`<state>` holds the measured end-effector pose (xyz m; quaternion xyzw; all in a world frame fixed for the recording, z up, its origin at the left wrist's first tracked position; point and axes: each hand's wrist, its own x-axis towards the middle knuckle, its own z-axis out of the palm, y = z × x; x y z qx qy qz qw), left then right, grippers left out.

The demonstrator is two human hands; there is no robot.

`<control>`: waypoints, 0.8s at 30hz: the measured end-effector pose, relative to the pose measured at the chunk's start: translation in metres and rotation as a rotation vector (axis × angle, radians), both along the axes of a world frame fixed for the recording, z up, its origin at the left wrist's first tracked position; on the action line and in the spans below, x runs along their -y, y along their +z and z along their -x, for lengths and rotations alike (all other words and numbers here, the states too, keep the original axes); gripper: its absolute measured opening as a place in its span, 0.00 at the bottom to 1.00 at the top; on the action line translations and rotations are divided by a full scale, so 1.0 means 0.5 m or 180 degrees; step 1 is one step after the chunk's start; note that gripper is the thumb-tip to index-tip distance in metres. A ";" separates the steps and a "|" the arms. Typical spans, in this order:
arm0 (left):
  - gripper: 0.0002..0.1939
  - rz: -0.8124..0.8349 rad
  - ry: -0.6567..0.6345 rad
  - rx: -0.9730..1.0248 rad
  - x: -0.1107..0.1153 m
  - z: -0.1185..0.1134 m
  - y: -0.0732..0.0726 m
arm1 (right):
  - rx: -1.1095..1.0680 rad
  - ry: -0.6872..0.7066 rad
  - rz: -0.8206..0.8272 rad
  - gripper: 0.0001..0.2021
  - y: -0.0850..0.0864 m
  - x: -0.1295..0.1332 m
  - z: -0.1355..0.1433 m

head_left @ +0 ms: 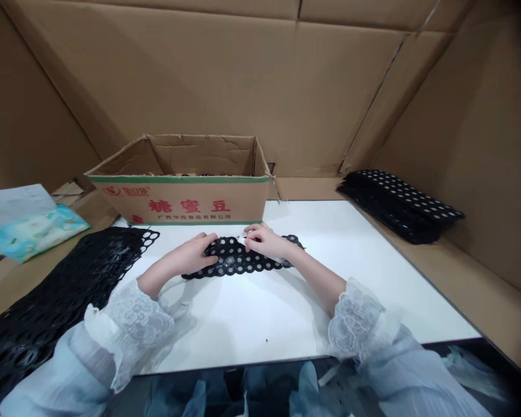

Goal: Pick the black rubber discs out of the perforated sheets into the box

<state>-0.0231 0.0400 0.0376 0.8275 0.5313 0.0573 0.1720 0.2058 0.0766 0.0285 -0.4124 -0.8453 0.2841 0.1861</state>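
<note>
A black strip with scalloped edges and rows of round pale dots or holes (234, 262) lies flat on the white tabletop (243, 324). At its left end, my left hand (194, 255) grips the strip, with the thumb on the near side and the fingers on the far side. My right hand (267, 240) is over the strip's far edge, right of the middle. Its fingers pinch a small white piece (242, 240), too small to name. My right wrist hides part of the strip.
An open cardboard box (191, 200) stands behind the strip, with dark material inside. Black perforated sheets (65, 284) lie at left, near a blue-green tissue pack (43, 231). A stack of black dotted pieces (399, 205) rests at right. Cardboard walls (226, 81) surround the table.
</note>
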 end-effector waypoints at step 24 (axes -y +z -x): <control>0.13 -0.0834 -0.0054 0.0064 0.001 -0.049 -0.039 | 0.0890 -0.0205 -0.0457 0.17 -0.021 0.036 0.051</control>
